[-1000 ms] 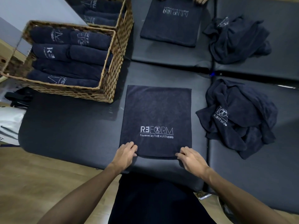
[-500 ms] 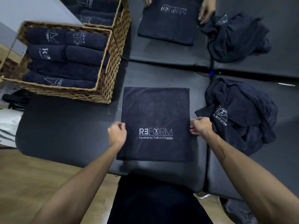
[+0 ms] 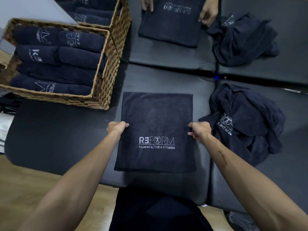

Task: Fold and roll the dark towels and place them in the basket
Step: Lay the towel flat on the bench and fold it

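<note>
Folded dark towel (image 3: 156,124), REFORM logo up, lying flat on black padded desk (image 3: 55,135); left hand (image 3: 116,128) and right hand (image 3: 200,130) pinching its side edges; wicker basket (image 3: 106,75) of rolled towels (image 3: 55,57) sitting beside.

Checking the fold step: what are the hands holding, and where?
The flat folded towel: left hand grips its left edge, right hand its right edge, mid-length.

Dark navy folded towel (image 3: 156,130) with white logo print; tan woven wicker basket (image 3: 103,84), upper left; black padded tabletop (image 3: 58,139).
</note>
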